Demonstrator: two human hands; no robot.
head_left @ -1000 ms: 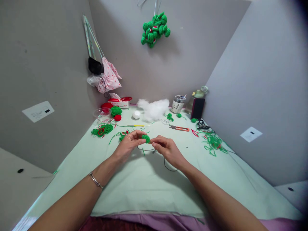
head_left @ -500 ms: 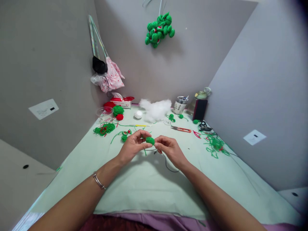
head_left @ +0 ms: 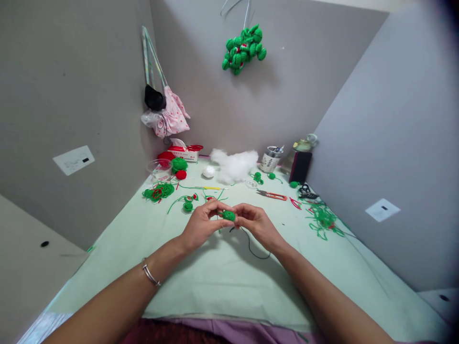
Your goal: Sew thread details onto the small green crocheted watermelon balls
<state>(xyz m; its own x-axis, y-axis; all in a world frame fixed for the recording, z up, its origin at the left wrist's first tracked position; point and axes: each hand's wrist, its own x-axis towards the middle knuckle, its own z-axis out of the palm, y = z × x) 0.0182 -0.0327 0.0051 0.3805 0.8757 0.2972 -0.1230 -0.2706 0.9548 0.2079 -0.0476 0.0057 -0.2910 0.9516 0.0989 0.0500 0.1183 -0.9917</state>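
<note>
A small green crocheted ball (head_left: 228,216) is held up between my two hands over the middle of the table. My left hand (head_left: 202,223) pinches its left side between thumb and fingers. At its right end, the closed fingertips of my right hand (head_left: 257,225) press against it; whether they also grip a needle is too small to see. A black thread (head_left: 250,244) trails from below the fingertips onto the cloth. Just beyond my left hand lie a green crocheted piece (head_left: 188,206) with loose yarn ends and a yellow-handled crochet hook (head_left: 211,188).
White stuffing (head_left: 234,166) lies at the back, beside a pen tin (head_left: 271,160). Orange thread snips (head_left: 271,195) rest right of centre. Tangled green yarn (head_left: 324,220) sits at the right, more yarn (head_left: 158,192) at the left. Crocheted pieces (head_left: 244,50) hang above.
The view has shifted slightly. My right fingertips have come closer to my left fingers, and the green ball has turned a little in my grip.
</note>
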